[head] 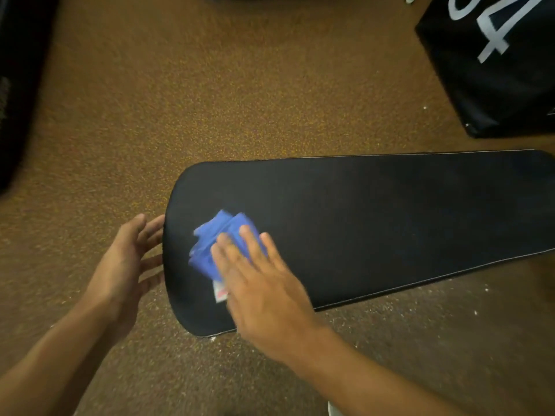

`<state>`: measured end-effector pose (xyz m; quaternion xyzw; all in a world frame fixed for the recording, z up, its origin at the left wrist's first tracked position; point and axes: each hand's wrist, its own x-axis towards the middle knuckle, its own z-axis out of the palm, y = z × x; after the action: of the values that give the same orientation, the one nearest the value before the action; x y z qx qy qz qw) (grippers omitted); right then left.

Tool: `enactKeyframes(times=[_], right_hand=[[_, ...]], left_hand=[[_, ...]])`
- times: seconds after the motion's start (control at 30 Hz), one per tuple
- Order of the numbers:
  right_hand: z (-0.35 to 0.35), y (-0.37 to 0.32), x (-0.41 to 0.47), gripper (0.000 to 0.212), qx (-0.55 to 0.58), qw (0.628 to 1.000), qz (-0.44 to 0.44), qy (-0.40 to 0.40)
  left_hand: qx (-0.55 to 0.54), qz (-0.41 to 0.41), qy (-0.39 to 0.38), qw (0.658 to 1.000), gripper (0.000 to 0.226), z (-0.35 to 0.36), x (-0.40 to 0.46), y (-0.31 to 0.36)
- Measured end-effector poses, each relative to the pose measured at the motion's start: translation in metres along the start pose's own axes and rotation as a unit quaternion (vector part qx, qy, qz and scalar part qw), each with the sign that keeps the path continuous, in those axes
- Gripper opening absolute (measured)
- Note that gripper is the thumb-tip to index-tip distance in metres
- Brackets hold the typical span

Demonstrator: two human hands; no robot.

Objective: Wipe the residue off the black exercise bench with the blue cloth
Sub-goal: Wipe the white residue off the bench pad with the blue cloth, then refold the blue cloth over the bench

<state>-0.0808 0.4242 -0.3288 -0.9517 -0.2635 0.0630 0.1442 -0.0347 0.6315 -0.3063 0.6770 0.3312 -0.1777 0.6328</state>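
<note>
Right hand [258,283] pressed flat, fingers spread, on a bunched blue cloth [216,244] near the rounded end of the black exercise bench [375,217], its grip released rather than clenched. Left hand [126,256] hovers slack and empty just beside that end, above speckled brown floor [180,100].

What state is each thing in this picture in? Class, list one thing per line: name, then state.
Bench: flat, black top mostly bare, cloth near its rounded end.
Cloth: bunched, blurred, pressed onto the bench under the right hand; a white tag shows at its near edge.
Right hand: flat, fingers spread on the cloth.
Left hand: open, empty, at the bench's end edge.
Floor: speckled, white flecks beside the bench.
</note>
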Motion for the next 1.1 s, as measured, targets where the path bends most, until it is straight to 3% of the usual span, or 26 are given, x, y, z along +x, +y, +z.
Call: enactKeyframes(times=[0.23,0.3,0.33,0.43,0.5,0.57,0.63,0.77,0.87,1.1], right_hand=[[-0.014,0.045,-0.04,0.062,-0.082,0.967,-0.212,-0.112],[-0.026,0.062,-0.024,0.064,-0.106,0.961,-0.229,-0.114],[-0.032,0.068,-0.015,0.063,-0.11,0.963,-0.224,-0.104],[-0.053,0.072,-0.01,0.046,-0.059,0.981,-0.177,-0.057],[-0.064,0.066,-0.029,0.028,0.046,0.99,-0.132,0.003],[-0.07,0.066,-0.048,0.022,0.138,0.987,-0.049,0.073],[-0.071,0.076,-0.054,0.019,0.157,0.977,0.053,0.133],[-0.069,0.098,-0.041,0.034,0.117,0.966,0.21,0.093],[-0.063,0.098,-0.034,0.038,0.103,0.967,0.226,0.049],[-0.067,0.092,-0.03,0.009,0.142,0.963,0.225,0.038]], left_hand=[[0.06,0.053,0.01,0.997,0.038,0.01,-0.01,0.011],[0.189,0.135,0.018,0.972,0.04,0.01,-0.005,0.01],[0.286,0.187,0.028,0.939,0.048,0.013,-0.004,0.008],[0.443,0.329,0.055,0.832,0.064,0.034,-0.014,0.007],[0.473,0.377,0.013,0.796,0.062,0.046,-0.021,0.01],[0.49,0.379,-0.025,0.784,0.056,0.052,-0.021,0.011],[0.493,0.378,-0.04,0.782,0.052,0.055,-0.019,0.015],[0.512,0.378,-0.055,0.769,0.045,0.065,-0.014,0.021],[0.509,0.354,-0.068,0.781,0.034,0.073,-0.01,0.025],[0.503,0.331,-0.072,0.795,0.012,0.081,-0.013,0.031]])
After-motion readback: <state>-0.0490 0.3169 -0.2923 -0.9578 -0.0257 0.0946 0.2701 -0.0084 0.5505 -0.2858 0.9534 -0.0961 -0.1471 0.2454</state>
